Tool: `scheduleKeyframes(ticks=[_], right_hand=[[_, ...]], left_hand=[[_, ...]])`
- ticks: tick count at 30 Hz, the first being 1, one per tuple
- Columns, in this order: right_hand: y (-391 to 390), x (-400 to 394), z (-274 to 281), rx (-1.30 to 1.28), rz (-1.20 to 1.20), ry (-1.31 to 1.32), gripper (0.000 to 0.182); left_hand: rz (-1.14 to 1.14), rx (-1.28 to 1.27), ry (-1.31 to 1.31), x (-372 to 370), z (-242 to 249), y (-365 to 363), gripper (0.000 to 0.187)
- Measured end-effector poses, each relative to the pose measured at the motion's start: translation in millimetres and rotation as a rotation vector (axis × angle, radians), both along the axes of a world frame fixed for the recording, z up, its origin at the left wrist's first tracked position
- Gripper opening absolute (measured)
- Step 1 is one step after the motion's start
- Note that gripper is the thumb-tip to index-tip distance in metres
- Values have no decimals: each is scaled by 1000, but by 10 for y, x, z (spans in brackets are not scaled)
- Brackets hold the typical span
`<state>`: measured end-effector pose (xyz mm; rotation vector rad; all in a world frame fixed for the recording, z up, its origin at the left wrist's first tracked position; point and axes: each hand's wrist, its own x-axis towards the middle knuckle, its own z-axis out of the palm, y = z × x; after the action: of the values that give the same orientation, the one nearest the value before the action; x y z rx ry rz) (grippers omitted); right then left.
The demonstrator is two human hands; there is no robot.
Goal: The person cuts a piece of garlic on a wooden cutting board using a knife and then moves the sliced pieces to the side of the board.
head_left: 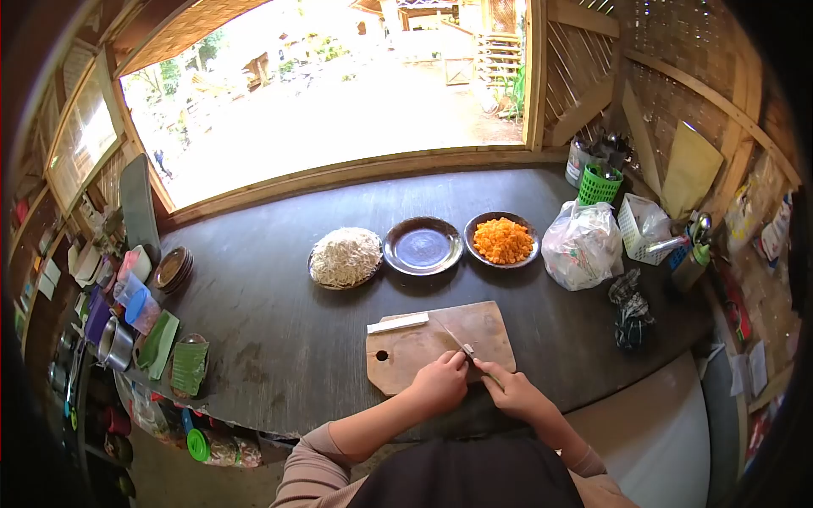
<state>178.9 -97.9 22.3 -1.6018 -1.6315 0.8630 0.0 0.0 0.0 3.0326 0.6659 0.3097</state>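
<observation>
My right hand (511,394) is closed around the handle of a knife (456,337), its thin blade angled up and left over a wooden cutting board (491,323). My left hand (442,381) is beside it at the board's front part, fingers pinched together close to the blade; what they hold, if anything, is hidden. A small white piece (469,348) shows against the blade near my fingertips. Along the board's far left edge lies a long white block (398,323). The board has a dark round hole at its left end.
Beyond the board stand a heaped plate of pale shreds (345,255), a bare dark plate (423,245) and a plate of chopped orange food (503,241). A white plastic bag (582,245) and crumpled dark cloth (631,309) are to the right. Containers and banana leaves (158,345) line the left.
</observation>
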Motion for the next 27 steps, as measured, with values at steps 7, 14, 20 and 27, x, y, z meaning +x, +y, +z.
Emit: scheduleKeyframes(ticks=[7,14,20,27], right_hand=[[-172,66,109,-126,-2,4,37],[-135,89,123,-180,5,21,36],[7,18,7,43,6,-45,37],[92,-1,-52,14,6,-42,37]], left_hand=[[-50,61,-52,-26,-139,-16,31],[-83,103,26,-12,-1,-1,29],[-44,35,51,4,18,-26,27],[-37,42,-27,2,-107,2,26]])
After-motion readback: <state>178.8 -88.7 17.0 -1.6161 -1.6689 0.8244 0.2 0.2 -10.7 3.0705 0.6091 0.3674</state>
